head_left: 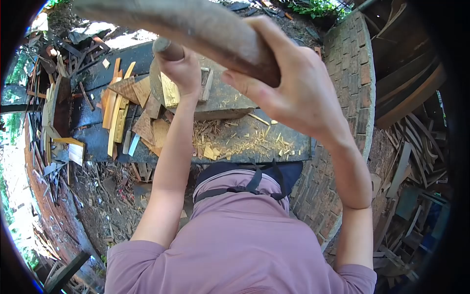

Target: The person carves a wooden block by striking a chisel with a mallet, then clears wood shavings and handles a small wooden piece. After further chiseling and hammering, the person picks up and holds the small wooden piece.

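High and close to the camera, my right hand [303, 90] is wrapped round one end of a thick, smooth wooden club [196, 32]. The club slants up to the left, and its far end reaches the top edge of the view. Farther down, my left hand [185, 73] is closed round a tool with a round wooden handle [166, 49]; the tool's lower part is hidden. Beneath that hand a yellow wood piece [170, 92] stands on a thick wooden block [227, 93]. A narrow wood strip [207, 85] lies just right of the left wrist.
The block rests on a dark bench [293, 142] strewn with wood chips [245, 142]. Left of it lie several wood offcuts [117, 108] and flat tools. A brick wall [350, 83] curves along the right. Stacked timber [416, 147] and scrap wood [58, 59] surround the bench.
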Demonstrator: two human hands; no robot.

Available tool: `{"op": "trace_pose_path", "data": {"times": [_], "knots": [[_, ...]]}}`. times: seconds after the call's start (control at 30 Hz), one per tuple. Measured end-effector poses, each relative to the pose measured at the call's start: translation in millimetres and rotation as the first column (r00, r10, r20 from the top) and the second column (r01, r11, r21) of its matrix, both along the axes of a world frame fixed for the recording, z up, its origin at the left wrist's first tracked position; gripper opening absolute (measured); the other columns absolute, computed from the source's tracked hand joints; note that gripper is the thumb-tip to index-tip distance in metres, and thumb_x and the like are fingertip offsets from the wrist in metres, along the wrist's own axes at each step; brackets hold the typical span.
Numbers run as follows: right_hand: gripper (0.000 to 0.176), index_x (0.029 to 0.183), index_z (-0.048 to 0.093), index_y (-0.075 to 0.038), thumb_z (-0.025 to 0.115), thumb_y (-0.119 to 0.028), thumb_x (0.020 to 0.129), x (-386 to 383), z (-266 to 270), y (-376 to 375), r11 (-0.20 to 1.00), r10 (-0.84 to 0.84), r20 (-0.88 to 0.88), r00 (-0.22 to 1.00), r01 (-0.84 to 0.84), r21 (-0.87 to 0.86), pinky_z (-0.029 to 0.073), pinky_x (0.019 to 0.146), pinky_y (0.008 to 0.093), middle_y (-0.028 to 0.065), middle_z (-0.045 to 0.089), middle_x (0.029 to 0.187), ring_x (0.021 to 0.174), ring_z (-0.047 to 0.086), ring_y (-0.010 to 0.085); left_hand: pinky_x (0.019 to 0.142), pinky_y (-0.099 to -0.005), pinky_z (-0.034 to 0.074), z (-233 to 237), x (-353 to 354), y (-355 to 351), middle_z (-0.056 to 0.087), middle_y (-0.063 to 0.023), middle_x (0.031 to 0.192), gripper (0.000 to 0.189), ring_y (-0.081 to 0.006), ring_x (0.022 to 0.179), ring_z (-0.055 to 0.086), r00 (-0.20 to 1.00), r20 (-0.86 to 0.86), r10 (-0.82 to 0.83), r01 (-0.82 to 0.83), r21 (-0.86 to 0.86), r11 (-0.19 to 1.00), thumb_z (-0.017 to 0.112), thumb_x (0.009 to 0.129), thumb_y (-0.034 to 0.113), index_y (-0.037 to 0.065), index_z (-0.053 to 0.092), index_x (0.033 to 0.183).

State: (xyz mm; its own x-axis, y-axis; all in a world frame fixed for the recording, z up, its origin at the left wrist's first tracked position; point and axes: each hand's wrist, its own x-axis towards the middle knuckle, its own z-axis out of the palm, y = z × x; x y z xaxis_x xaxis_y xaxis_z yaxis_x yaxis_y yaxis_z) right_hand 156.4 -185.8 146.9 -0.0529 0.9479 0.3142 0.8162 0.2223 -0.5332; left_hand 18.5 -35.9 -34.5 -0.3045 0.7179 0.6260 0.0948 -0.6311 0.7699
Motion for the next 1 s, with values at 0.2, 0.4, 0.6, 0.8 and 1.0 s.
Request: {"op": "trace_pose_path", "data": {"times": [0.2, 0.4, 0.6, 0.8, 1.0], "knots": [[0.05, 0.121, 0.052, -0.007, 0.071, -0.035, 0.084, -1.4, -38.6, 0.2, 0.983, -0.03, 0.088, 0.996, 0.046, -0.179, 0.054, 0.068, 0.0468, 0.0221, 0.069, 0.08, 0.074, 0.069, 0.0394, 0.092, -0.0334, 0.05, 3.9, 0.7, 6.9, 0.063, -0.0077, 0.11, 0.05, -0.0192, 0.105, 0.063, 0.998, -0.051, 0.024, -0.023, 0.026, 0.999, 0.081, 0.08, 0.012, 0.001, 0.052, 0.119], [0.055, 0.124, 0.054, -0.005, 0.071, -0.039, 0.084, 7.0, -59.2, -14.6, 0.946, -0.15, -0.203, 0.968, 0.08, -0.315, 0.052, 0.074, 0.0441, 0.0207, 0.07, 0.086, 0.077, 0.07, 0.0354, 0.063, -0.0278, 0.057, 0.3, -25.6, 26.4, 0.06, -0.0142, 0.103, 0.048, -0.0172, 0.075, 0.065, 0.974, 0.103, 0.202, -0.179, -0.199, 0.963, 0.069, 0.091, 0.012, -0.003, 0.043, 0.128], [0.068, 0.129, 0.053, -0.003, 0.071, -0.048, 0.082, 31.2, -113.1, -44.5, 0.82, -0.362, -0.294, 0.884, 0.153, -0.551, 0.051, 0.083, 0.0442, 0.0266, 0.069, 0.099, 0.094, 0.07, 0.0386, 0.036, -0.024, 0.044, -25.8, -59.1, 25.8, 0.05, -0.0053, 0.066, 0.029, -0.0106, 0.045, 0.05, 0.719, 0.618, 0.318, -0.038, -0.423, 0.906, 0.064, 0.097, 0.016, 0.002, 0.039, 0.095], [0.067, 0.131, 0.053, -0.005, 0.071, -0.047, 0.082, 38.8, -155.0, -82.1, 0.721, -0.413, -0.193, 0.89, 0.19, -0.667, 0.051, 0.086, 0.0461, 0.0272, 0.069, 0.103, 0.102, 0.068, 0.0416, 0.041, -0.0238, 0.046, -12.0, -59.9, 8.7, 0.048, -0.0011, 0.062, 0.024, -0.0091, 0.046, 0.049, 0.72, 0.627, 0.298, -0.06, -0.372, 0.926, 0.063, 0.098, 0.016, 0.006, 0.041, 0.096], [0.066, 0.131, 0.053, -0.009, 0.069, -0.051, 0.082, 54.5, -175.2, -117.4, 0.622, -0.448, -0.064, 0.892, 0.259, -0.739, 0.051, 0.086, 0.0488, 0.0251, 0.07, 0.104, 0.103, 0.067, 0.0427, 0.039, -0.0242, 0.044, 27.4, -59.1, 11.6, 0.049, -0.0003, 0.059, 0.025, -0.0088, 0.044, 0.049, 0.81, 0.585, 0.05, 0.135, -0.269, 0.954, 0.065, 0.095, 0.013, 0.008, 0.043, 0.086]]}}
